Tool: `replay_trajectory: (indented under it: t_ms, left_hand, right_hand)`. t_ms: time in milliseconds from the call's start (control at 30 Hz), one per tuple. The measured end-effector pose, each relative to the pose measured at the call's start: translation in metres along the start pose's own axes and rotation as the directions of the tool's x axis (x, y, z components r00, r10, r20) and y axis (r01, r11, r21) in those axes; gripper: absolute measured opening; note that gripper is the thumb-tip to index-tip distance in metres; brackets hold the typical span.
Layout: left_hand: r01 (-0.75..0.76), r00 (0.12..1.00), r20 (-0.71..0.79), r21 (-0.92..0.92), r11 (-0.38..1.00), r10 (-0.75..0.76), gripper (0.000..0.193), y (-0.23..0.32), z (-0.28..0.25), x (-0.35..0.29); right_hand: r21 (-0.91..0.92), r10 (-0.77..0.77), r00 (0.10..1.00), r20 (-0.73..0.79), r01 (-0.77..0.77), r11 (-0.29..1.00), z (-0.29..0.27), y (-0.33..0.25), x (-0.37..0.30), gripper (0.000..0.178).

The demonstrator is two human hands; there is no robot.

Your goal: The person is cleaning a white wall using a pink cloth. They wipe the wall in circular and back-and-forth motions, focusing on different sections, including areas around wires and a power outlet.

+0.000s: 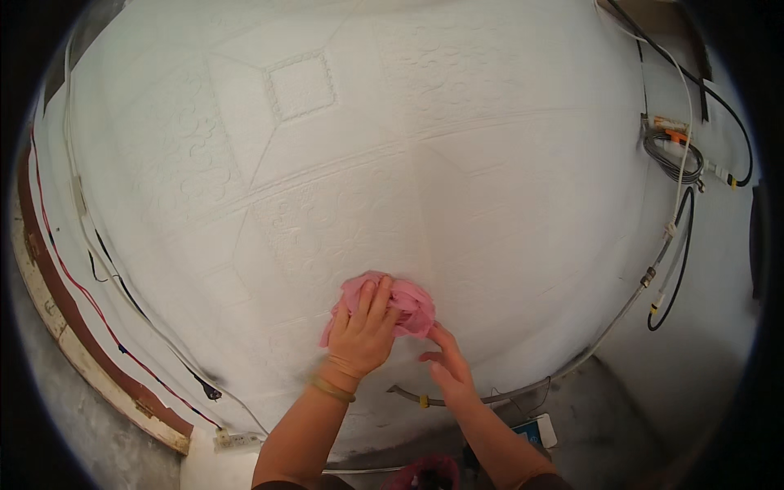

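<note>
A crumpled pink cloth [418,309] lies bunched against a large white panel [343,220] with embossed patterns. My left hand [363,331] presses over the cloth, its fingers stretched across the folds; a yellowish bangle [332,389] circles that wrist. Just to the right, my right hand [452,365] has its fingers apart, with the index fingertip at the cloth's lower right edge. Nothing shows in the right hand's grasp.
A grey hose [608,333] curves along the panel's lower right. Coiled cable [674,157] hangs at the upper right. Red wire [86,291] and white cable [151,325] run down the left to a socket strip [237,442]. A pink container [433,472] stands at the bottom.
</note>
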State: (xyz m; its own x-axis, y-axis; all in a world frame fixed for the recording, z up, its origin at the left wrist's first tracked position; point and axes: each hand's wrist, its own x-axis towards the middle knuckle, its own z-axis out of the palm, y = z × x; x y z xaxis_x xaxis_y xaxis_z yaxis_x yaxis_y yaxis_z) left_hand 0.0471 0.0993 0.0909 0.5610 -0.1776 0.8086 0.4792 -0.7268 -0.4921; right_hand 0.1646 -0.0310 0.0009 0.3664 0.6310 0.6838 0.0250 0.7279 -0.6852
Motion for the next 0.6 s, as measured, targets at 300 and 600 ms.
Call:
replay_trajectory:
  t_ms: [300, 600]
  left_hand:
    - [-0.071, 0.991, 0.102, -0.125, 0.99, 0.084, 0.019, 0.033, 0.012, -0.045]
    - [-0.116, 0.981, 0.126, -0.209, 0.971, 0.145, 0.028, 0.01, -0.02, -0.006]
  right_hand:
    - [-0.097, -0.018, 0.997, 0.07, 0.025, 0.995, -0.015, 0.037, -0.03, 0.062]
    - [-0.048, 0.008, 0.997, 0.081, -0.004, 0.999, -0.014, 0.023, -0.022, 0.063]
